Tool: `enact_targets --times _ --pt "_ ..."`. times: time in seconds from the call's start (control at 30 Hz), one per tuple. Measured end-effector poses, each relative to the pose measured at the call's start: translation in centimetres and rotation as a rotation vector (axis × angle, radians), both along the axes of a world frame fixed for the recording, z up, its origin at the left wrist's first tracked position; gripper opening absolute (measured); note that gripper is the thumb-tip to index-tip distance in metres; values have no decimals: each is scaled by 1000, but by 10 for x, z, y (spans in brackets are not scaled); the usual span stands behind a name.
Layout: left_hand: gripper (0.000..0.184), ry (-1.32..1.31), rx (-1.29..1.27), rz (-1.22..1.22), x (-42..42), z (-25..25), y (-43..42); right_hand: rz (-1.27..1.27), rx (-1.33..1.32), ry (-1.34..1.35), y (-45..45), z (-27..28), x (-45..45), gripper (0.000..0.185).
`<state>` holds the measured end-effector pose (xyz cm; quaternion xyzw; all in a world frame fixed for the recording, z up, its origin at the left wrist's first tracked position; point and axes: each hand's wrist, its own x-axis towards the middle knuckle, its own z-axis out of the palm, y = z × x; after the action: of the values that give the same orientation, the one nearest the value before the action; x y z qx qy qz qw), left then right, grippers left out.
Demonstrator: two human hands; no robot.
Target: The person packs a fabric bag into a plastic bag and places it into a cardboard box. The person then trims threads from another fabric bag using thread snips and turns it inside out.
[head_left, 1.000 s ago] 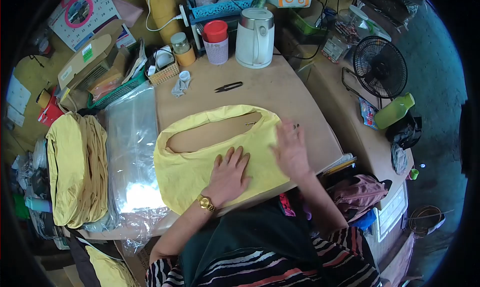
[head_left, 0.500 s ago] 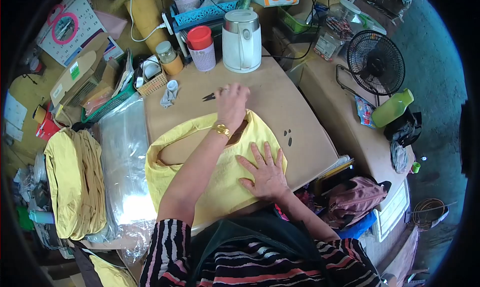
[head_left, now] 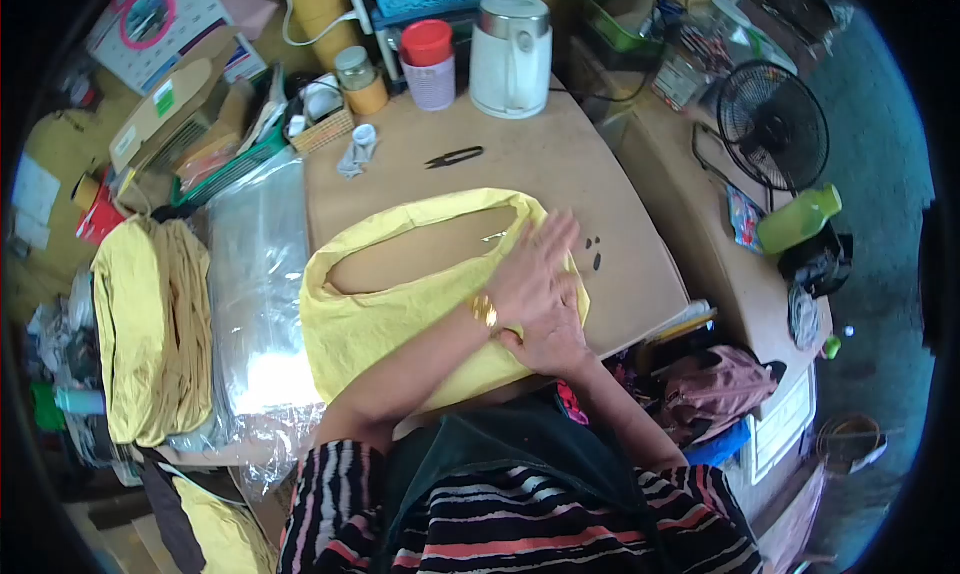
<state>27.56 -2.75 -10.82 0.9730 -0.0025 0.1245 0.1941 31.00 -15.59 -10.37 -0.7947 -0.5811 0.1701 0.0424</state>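
A yellow cloth bag [head_left: 400,339] lies flat on the brown-topped table, its long handle opening facing away from me. My left hand [head_left: 535,264], with a gold watch [head_left: 485,312] at the wrist, reaches across to the bag's right side. Its fingers are stretched out, slightly blurred, and it holds nothing. Beneath and beside it, my right hand [head_left: 555,339] rests on the bag's lower right part; its fingers are partly hidden by the left hand. Beyond the bag, black thread snips [head_left: 455,158] lie on the table. A small shiny item [head_left: 494,237] shows at the opening's right end.
Folded yellow bags [head_left: 145,334] are stacked at the left beside clear plastic sleeves [head_left: 258,284]. A white kettle [head_left: 511,59] and a purple cup with a red lid [head_left: 430,64] stand at the back. A black fan [head_left: 773,126] is at the right.
My left hand has moved from near the snips down and right, over my right hand. The snips now show fully. The view has shifted slightly.
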Motion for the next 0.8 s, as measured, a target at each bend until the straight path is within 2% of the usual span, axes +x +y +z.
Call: enact_targets --times 0.03,0.1,0.13,0.27,0.37,0.47,0.53,0.57,0.6,0.63,0.67,0.7,0.73,0.77,0.8 --pt "72 -73 15 -14 -16 6 -10 24 8 -8 0 2 2 68" --pt "75 9 36 -12 -80 26 -27 56 237 -298 -8 1 -4 67" --pt "77 77 79 -2 -115 30 -27 14 281 -195 -6 5 -3 71" --pt "80 298 205 184 -228 19 -19 59 297 -199 -6 6 6 70" --pt "81 336 190 362 -268 21 -18 61 262 -231 8 4 7 67" --pt "79 247 98 340 -268 17 -18 70 240 -310 32 5 -16 60" --pt "78 270 84 324 -270 7 -14 412 403 422 64 9 -71 52" --pt "78 295 73 292 -270 3 -12 578 317 372 79 13 -99 52" --pt "75 652 -24 240 -267 12 -9 738 228 317 96 17 -123 52" --pt "75 648 -28 233 -269 10 -9 752 321 195 115 8 -137 53" --pt "74 486 -22 258 -270 7 -10 761 411 72 134 -6 -144 54" --pt "72 320 -15 287 -270 5 -10 758 404 65 153 -14 -144 54" --pt "72 312 -17 284 -269 4 -9 719 467 43 173 -20 -143 50" --pt "67 139 -1 303 -271 4 -8 672 528 27 189 -22 -140 46" --pt "61 -36 15 320 -273 4 -6 665 524 21 200 -2 -133 46"
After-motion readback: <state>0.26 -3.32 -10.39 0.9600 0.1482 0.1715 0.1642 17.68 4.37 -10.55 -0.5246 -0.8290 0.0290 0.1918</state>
